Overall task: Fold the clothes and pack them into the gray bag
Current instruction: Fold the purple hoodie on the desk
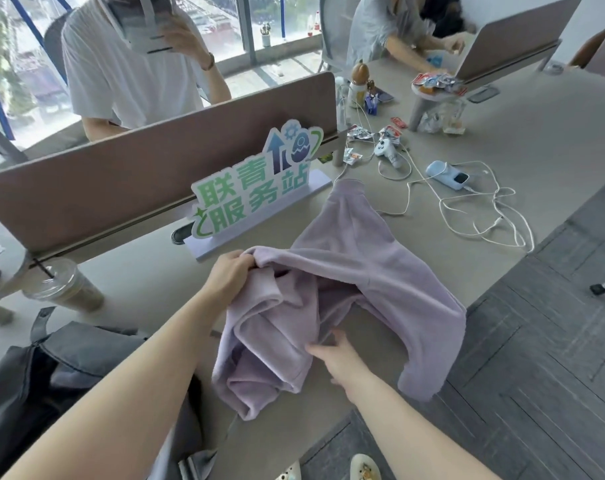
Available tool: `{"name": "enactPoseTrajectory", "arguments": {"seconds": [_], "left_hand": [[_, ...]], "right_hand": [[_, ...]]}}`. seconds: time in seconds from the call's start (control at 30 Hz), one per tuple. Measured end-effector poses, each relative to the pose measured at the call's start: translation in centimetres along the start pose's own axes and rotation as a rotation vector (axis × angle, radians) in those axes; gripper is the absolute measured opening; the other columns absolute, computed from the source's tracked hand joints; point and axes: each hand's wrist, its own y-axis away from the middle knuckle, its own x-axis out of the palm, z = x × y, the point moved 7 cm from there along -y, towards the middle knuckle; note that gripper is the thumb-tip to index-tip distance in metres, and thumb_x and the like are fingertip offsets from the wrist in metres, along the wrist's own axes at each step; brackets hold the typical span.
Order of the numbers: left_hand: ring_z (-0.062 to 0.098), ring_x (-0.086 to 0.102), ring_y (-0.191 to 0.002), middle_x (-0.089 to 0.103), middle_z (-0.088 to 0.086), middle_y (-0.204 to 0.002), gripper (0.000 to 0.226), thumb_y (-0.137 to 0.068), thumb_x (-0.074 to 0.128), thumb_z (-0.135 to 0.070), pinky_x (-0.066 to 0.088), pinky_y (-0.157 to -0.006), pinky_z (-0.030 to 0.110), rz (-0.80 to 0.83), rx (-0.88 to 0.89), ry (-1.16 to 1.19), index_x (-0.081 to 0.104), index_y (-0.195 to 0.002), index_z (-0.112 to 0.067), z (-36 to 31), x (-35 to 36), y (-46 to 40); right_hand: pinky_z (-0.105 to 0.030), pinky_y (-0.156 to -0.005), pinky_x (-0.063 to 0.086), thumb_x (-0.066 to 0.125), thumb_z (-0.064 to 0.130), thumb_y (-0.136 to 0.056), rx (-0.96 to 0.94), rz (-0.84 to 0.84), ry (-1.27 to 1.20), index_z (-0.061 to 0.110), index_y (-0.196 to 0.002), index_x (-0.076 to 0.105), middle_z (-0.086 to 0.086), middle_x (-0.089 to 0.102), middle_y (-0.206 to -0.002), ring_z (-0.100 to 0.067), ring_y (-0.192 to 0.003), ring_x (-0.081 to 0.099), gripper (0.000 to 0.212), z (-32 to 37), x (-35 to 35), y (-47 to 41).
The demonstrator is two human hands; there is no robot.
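A lilac fleece garment [356, 258] lies rumpled on the grey table [502, 140], one sleeve stretched toward the back and one part hanging over the table's right edge. My left hand [230, 273] grips a fold of it at its upper left. My right hand [339, 358] touches the cloth's lower middle, fingers spread under a fold. The gray bag [69, 368] sits open at the lower left, beside the garment, with lilac cloth showing inside.
A green-lettered sign [256, 188] stands behind the garment before a brown divider [121, 181]. An iced drink cup [64, 287] stands at left. White cables [484, 216], a controller [386, 150] and snack wrappers lie at right. Two people sit beyond.
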Motion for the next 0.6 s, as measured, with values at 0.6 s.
{"name": "enactPoseTrajectory", "arguments": {"seconds": [0.6], "left_hand": [[0.030,0.052,-0.085,0.057,0.004,-0.092,0.014,-0.088,0.040,-0.013,0.043,-0.067,0.037,-0.183,0.061,-0.639,0.052,-0.095,-0.014,4.0,-3.7,-2.4]], "right_hand": [[-0.038,-0.069,0.057,0.058,0.014,-0.084,0.212,-0.181,-0.012,0.009,-0.114,0.056,-0.014,0.063,-0.102,-0.032,-0.085,0.063,0.030,-5.4,5.2,-4.2]]}}
